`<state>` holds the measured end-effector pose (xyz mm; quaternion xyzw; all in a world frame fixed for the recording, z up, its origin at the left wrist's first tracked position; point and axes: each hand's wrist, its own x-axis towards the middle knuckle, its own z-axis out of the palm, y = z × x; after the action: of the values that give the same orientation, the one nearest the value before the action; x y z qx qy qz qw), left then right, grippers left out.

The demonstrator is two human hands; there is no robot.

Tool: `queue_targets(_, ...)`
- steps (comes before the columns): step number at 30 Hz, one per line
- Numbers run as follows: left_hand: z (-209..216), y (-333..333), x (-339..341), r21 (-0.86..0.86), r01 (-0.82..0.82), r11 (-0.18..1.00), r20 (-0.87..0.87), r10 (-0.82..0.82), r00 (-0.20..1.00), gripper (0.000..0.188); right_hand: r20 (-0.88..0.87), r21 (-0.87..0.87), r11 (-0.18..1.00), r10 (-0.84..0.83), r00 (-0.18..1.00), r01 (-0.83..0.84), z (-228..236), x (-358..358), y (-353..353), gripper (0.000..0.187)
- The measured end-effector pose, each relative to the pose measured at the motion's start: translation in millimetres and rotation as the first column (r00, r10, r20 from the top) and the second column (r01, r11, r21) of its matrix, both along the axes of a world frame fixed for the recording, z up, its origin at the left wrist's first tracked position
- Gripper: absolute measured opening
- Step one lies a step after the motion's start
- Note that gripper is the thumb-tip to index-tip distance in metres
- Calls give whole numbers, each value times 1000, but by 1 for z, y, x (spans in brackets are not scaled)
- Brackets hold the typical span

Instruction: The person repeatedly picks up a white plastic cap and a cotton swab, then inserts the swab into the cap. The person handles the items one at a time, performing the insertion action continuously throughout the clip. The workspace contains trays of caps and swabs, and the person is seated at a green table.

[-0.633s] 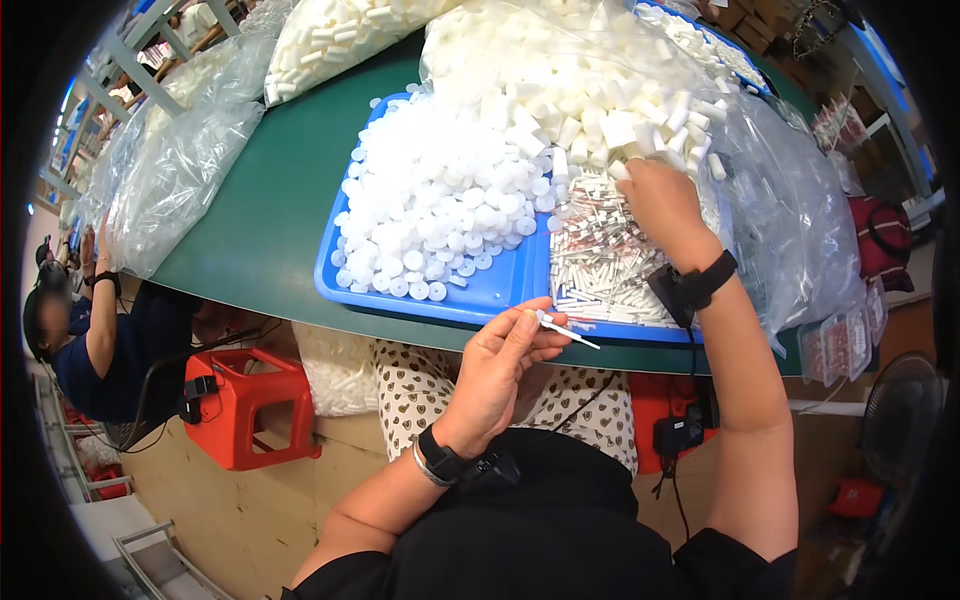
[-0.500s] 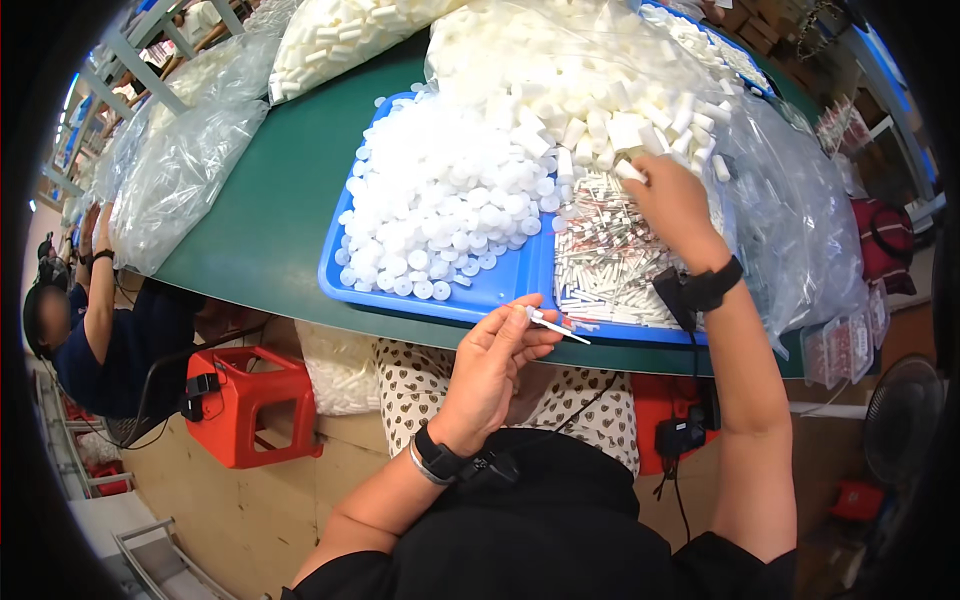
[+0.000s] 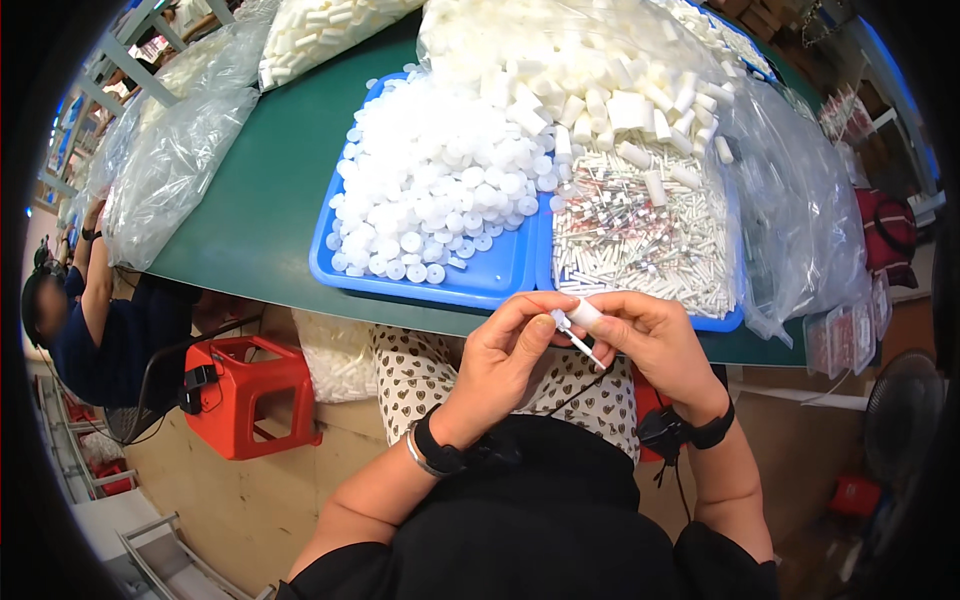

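Note:
My left hand (image 3: 515, 345) pinches a thin white plastic stick (image 3: 580, 343) that points down to the right, in front of the table's near edge. Between the fingers of my right hand (image 3: 655, 345) is a white foam cylinder (image 3: 584, 313), close against the stick's upper end; whether the two touch I cannot tell. Just beyond my hands lies a blue tray (image 3: 500, 290) with many translucent white discs (image 3: 430, 200). Beside it, a second blue tray (image 3: 722, 322) holds thin white sticks (image 3: 640, 255) with some reddish bits, and foam cylinders (image 3: 655, 187) rest on top.
An open clear bag of foam cylinders (image 3: 560, 50) spills over the trays' far side. Clear plastic bags (image 3: 180, 150) lie on the green table (image 3: 240, 200) at left. A red stool (image 3: 250, 395) stands on the floor, with another person (image 3: 90, 320) seated beyond it.
My right hand has come back from the foam cylinders, bringing one down to the stick in my left hand. The left hand has stayed nearly in place.

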<state>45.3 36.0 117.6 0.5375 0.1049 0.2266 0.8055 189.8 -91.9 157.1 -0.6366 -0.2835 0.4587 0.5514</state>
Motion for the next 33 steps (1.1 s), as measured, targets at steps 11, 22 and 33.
queue_targets(11,-16,0,-11,60,77,995,-56,-74,996,27,-203,-97,987,104,974,-126,-11,-2,-12,28)
queue_targets(22,-16,-6,-6,-408,98,908,-183,-187,965,28,8,-68,973,220,975,-219,-7,-9,-9,14)
queue_targets(33,-6,-15,-10,-225,128,966,-272,-189,944,37,-289,-9,994,100,952,-107,-14,-6,-21,13)
